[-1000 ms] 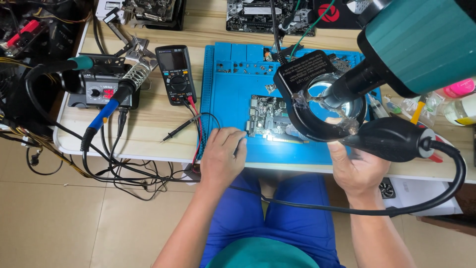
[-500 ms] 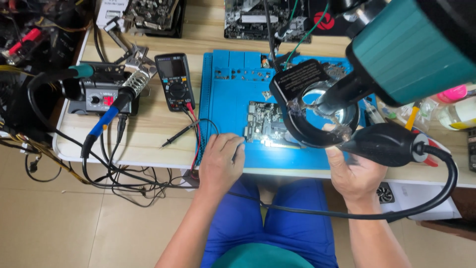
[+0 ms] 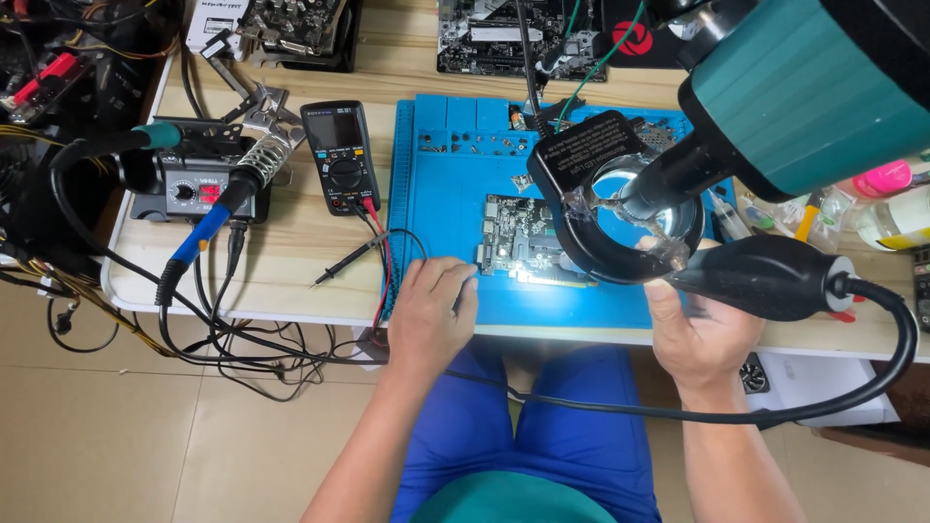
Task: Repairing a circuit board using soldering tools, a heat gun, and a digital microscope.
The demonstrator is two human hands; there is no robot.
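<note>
Nearest to the camera are the person's knees in blue trousers, and a black cable [image 3: 678,412] hangs across them in a loose curve, probably so that it does not pull on the tool. The left hand [image 3: 431,315] lies at the front edge of the blue work mat [image 3: 436,203], palm down, with the fingers bent and close together; a thin dark tip shows between them, but I cannot tell if it is a probe or tweezers. This hand sits just beside the circuit board [image 3: 518,242], ready to steady it, it seems. The right hand [image 3: 702,329] is closed around the black hot-air handle [image 3: 765,281] and holds it almost level, so the nozzle end points toward the board under the round magnifier lamp [image 3: 630,218]. The lamp stands above the right part of the board, which lies flat in the middle of the mat, well lit, I think for fine work. To the left on the desk [image 3: 291,271] there is a black multimeter [image 3: 339,155] with red and black leads that run toward the mat, and further left a soldering station [image 3: 179,189] with its iron in a coil holder. At the far edge lie more circuit boards [image 3: 494,39].
</note>
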